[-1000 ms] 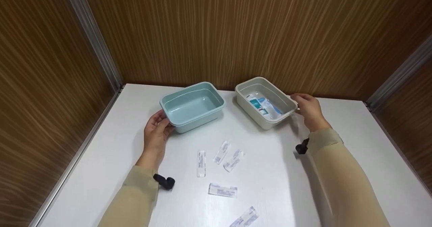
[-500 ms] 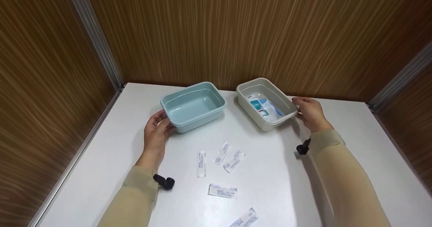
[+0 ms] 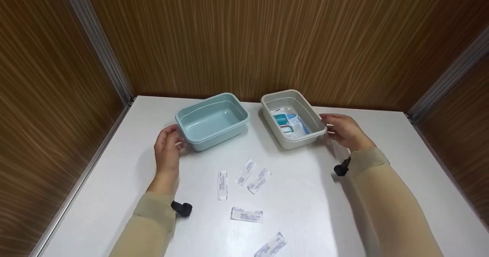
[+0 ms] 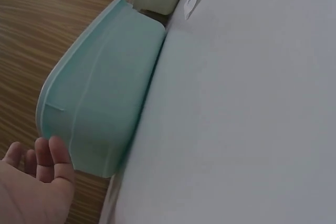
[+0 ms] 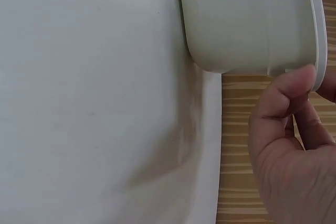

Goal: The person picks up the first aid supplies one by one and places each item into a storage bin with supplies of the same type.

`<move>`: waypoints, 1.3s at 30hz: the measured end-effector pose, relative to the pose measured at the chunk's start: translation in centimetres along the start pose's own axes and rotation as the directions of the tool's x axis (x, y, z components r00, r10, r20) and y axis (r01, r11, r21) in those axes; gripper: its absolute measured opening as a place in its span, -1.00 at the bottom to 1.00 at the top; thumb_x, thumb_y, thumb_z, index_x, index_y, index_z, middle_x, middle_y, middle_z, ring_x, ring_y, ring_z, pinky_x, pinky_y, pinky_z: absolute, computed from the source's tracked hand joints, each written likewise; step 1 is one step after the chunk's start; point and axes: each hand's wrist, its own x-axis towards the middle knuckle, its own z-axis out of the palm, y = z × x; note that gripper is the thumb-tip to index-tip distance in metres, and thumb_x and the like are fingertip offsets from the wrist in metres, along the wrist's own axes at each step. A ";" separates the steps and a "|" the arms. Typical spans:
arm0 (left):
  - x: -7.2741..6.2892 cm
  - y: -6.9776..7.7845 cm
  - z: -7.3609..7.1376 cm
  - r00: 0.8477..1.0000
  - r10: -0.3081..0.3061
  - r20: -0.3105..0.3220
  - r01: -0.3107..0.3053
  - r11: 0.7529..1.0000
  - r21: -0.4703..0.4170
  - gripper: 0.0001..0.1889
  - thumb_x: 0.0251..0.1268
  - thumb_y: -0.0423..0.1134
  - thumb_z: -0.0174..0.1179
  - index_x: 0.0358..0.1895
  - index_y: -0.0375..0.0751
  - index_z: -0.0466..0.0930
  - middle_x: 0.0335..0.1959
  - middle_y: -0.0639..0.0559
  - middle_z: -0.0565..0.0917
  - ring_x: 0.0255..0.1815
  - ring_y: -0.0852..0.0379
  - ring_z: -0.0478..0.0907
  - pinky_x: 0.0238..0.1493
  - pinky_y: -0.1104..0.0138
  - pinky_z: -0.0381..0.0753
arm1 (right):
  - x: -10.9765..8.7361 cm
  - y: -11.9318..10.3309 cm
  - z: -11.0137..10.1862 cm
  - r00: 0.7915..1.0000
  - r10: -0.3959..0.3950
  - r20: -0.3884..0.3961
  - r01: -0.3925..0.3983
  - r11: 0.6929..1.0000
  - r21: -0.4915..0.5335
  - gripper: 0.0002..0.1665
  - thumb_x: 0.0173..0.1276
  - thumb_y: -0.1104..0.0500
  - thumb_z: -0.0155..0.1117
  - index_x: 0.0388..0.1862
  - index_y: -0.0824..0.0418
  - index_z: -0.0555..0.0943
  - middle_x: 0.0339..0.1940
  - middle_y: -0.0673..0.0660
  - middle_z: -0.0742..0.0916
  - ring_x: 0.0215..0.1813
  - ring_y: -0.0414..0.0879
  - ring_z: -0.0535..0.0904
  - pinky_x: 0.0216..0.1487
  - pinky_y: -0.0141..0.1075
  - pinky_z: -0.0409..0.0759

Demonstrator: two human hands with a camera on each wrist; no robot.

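I see a blue-green tub [image 3: 221, 136], a cream tub [image 3: 301, 142], a white bench [image 3: 305, 196], tan sleeves [image 3: 149, 226] and brown walls [image 3: 229, 39] with light stripes.

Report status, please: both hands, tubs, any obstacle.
Left hand beside teal tub, not gripping. Right hand pinches beige tub at rim. Packets inside it. Five white strips lie in front.

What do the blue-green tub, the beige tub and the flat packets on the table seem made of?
Blue-green tub: probably moulded plastic; smooth, slightly glossy, with highlights inside.
Beige tub: likely plastic; smooth, satin-looking, with a lipped rim.
Packets: whitish, printed, paper or thin film; cannot tell which.
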 end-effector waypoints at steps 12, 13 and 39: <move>-1.2 1.5 1.4 0.987 0.126 0.103 -0.153 0.938 0.310 -0.54 0.76 -0.05 -0.05 0.48 -0.16 0.56 0.51 -0.08 0.43 0.24 0.10 0.40 0.25 0.27 0.53 | -1.6 0.7 -0.9 1.000 0.023 -0.016 -0.022 0.999 0.035 -0.39 0.77 0.10 0.23 0.68 0.20 0.45 0.28 -0.07 0.63 0.19 -0.10 0.55 0.13 -0.35 0.68; -1.3 1.6 1.6 0.983 0.138 0.119 -0.170 0.929 0.330 -0.54 0.75 -0.05 -0.04 0.48 -0.14 0.57 0.52 -0.07 0.43 0.25 0.11 0.38 0.26 0.25 0.52 | -1.9 0.8 -1.1 1.000 0.025 -0.017 -0.024 0.999 0.034 -0.37 0.78 0.09 0.23 0.70 0.19 0.43 0.30 -0.06 0.62 0.20 -0.10 0.54 0.13 -0.36 0.68; -2.6 0.2 2.0 0.897 0.240 0.372 -0.372 0.865 0.338 -0.65 0.54 -0.36 0.40 0.31 -0.22 0.70 0.31 -0.13 0.63 0.15 0.03 0.58 0.15 0.38 0.65 | -7.3 5.2 -1.2 0.998 -0.008 -0.070 0.021 0.982 0.190 -0.84 0.67 0.15 0.41 0.10 -0.07 0.80 -0.02 -0.15 0.84 -0.12 -0.20 0.68 -0.15 -0.41 0.71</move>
